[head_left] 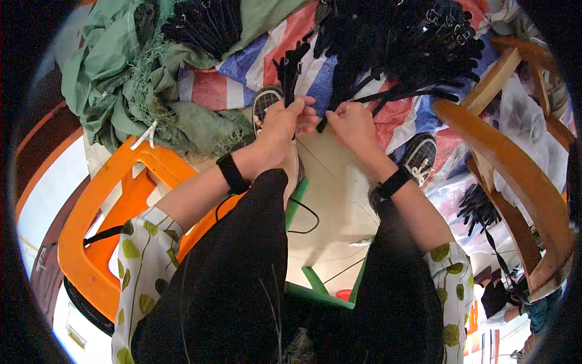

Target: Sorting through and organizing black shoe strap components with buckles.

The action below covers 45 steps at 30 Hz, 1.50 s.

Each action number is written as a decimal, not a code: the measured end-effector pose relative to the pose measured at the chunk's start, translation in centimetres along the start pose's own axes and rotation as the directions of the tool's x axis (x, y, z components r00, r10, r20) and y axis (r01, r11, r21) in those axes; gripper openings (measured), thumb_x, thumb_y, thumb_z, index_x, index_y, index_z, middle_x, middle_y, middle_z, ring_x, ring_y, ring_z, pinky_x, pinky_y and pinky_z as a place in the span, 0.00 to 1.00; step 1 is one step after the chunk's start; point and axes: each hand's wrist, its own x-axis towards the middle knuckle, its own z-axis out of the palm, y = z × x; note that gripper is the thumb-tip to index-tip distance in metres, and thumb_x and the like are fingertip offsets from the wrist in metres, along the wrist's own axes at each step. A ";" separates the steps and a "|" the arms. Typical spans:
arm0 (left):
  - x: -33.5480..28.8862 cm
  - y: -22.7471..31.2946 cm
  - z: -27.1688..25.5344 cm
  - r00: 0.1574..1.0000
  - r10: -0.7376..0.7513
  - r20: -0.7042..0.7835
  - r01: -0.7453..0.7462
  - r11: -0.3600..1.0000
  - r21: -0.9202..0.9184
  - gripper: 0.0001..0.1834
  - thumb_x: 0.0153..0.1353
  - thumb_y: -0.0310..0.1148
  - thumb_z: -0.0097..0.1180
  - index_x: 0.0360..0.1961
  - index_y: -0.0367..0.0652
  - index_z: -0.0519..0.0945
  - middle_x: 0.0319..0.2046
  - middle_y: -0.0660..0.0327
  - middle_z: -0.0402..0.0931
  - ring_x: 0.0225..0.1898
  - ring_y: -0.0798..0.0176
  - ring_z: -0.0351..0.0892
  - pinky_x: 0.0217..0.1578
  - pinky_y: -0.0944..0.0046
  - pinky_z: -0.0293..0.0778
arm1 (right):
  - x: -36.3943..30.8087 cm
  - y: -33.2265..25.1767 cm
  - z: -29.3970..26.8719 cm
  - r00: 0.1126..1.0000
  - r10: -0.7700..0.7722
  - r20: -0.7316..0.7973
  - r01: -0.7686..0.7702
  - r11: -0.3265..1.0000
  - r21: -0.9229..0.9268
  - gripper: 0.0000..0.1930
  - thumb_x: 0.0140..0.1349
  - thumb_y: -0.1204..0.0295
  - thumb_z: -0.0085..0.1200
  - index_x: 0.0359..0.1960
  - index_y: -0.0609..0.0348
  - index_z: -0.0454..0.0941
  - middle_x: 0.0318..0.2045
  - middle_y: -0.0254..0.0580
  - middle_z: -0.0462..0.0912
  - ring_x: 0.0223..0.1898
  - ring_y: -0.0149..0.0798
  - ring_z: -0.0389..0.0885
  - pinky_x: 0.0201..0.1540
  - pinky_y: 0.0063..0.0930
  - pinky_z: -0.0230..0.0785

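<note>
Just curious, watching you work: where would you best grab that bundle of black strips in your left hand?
Probably low down, where the left hand already wraps the black strips, coming from below. Their upper ends fan out loose and toothed, so the gathered lower part looks firmest.

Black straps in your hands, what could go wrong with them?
1. The left hand holds a bunch of black straps upright; if its grip loosens, they may slide out and scatter.
2. The right hand pinches one strap that runs toward the big pile; pulling might snag it or drag others off.
3. A thin cable hangs between the knees and could catch.
</note>
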 end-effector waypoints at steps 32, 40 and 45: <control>2.5 -2.1 0.3 0.998 -0.051 -0.044 0.060 0.965 0.254 0.08 0.55 0.32 0.43 0.29 0.40 0.73 0.22 0.65 0.72 0.23 0.70 0.70 0.21 0.72 0.63 | -2.2 -2.6 -0.6 0.975 -0.222 -0.001 0.221 0.970 -0.102 0.07 0.46 0.72 0.46 0.18 0.63 0.74 0.14 0.45 0.76 0.16 0.40 0.77 0.23 0.31 0.68; 0.6 -0.5 0.9 0.990 -0.139 0.031 0.134 0.981 0.140 0.08 0.57 0.33 0.42 0.30 0.40 0.71 0.19 0.64 0.70 0.19 0.70 0.66 0.18 0.72 0.61 | -2.8 -1.7 -3.4 0.970 -0.151 0.189 0.110 0.971 0.210 0.12 0.50 0.66 0.47 0.22 0.64 0.75 0.15 0.45 0.76 0.15 0.37 0.75 0.19 0.28 0.67; 0.8 0.7 -0.6 0.988 -0.129 0.090 0.127 0.992 0.027 0.09 0.57 0.35 0.45 0.26 0.42 0.71 0.14 0.70 0.63 0.13 0.76 0.58 0.12 0.75 0.51 | -2.0 0.9 -8.5 0.961 0.270 0.058 -0.273 0.897 0.348 0.15 0.53 0.63 0.46 0.20 0.64 0.76 0.16 0.43 0.77 0.15 0.33 0.75 0.18 0.25 0.66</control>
